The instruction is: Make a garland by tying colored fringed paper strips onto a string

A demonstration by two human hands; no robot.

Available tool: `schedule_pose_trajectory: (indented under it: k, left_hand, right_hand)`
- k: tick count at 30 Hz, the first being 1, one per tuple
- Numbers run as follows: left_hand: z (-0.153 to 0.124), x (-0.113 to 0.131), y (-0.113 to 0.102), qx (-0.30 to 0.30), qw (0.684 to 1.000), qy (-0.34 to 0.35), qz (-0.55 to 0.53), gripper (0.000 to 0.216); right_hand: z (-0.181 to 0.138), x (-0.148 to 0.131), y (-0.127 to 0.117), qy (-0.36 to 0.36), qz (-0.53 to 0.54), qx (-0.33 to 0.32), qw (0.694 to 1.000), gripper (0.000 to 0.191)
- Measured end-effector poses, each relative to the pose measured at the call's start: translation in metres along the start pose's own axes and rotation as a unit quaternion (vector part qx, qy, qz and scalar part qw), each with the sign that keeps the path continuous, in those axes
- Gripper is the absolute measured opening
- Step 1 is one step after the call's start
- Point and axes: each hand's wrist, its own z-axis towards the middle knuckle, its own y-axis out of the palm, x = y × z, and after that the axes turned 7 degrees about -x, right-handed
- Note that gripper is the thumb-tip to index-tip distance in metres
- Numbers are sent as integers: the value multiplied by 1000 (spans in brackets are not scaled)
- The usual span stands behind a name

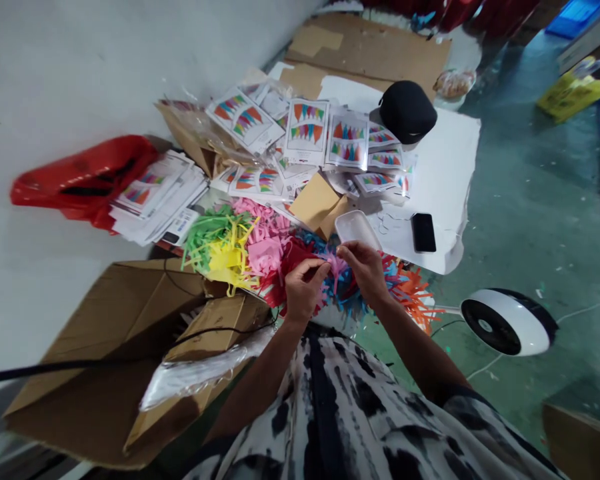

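Note:
Between my two hands hangs a small pink-purple paper tassel (336, 265). My left hand (304, 285) pinches at its left side, thumb and forefinger together. On the other side my right hand (364, 265) pinches close to the tassel's top. Beneath and around them lie fringed paper tassels: green ones (211, 230), yellow ones (230, 257), pink ones (267, 243), red ones (296, 257), and orange ones (414, 293) to the right. Blue fringe shows under my hands. A shallow white plastic tray (355, 227) sits just beyond my right hand.
Printed tassel-garland packets (306, 132) cover the table's middle. A black case (408, 112) and a phone (423, 233) lie on the right. An open cardboard box (80, 360) stands at left, below a red plastic bag (85, 177). A white-and-black fan-like device (509, 321) is at right.

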Motion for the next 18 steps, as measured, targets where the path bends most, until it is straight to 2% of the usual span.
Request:
schedule_pose_trajectory:
  k: [3,6,10,18]
  left_hand:
    - [-1,9,3,10,1000,27,2,24]
    - [-2,15,5,13,999,42,4,22]
    - [-3,18,5,13,997,72,15,19]
    - [-2,18,0,38,992,117,27,17]
  right_hand:
    - [-21,-26,19,2,82,24,996,23]
    - [-26,-35,28,1,114,50,992,22]
    - [-25,-34,35,-2,138,71,988,23]
    - [-25,-25,51,-10,120,77,990,26]
